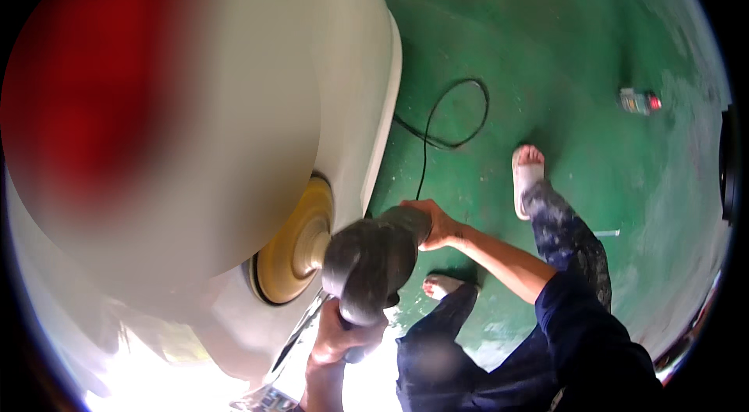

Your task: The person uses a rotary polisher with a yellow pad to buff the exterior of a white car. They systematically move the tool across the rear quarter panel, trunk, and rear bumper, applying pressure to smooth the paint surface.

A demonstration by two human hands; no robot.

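Both of my hands hold a dark electric polisher (373, 260). My left hand (347, 334) is closed around its front handle, close to the head of the tool. Farther back, my right hand (437, 225) wraps the rear grip, where the black cord (424, 162) comes out. The polisher's round yellow pad (292, 248) faces a glossy, pale car body panel (351, 61) and appears to be against it. How firmly it presses cannot be made out. A large blurred patch covers much of the panel, with red showing at its far left.
The cord loops over the green floor (546, 61) beside the panel's edge. A small bottle with a red end (641, 101) lies at the far right. A thin white stick (607, 233) is near my leg. My feet in pale sandals (527, 178) stand close by. Glare whitens the lower left.
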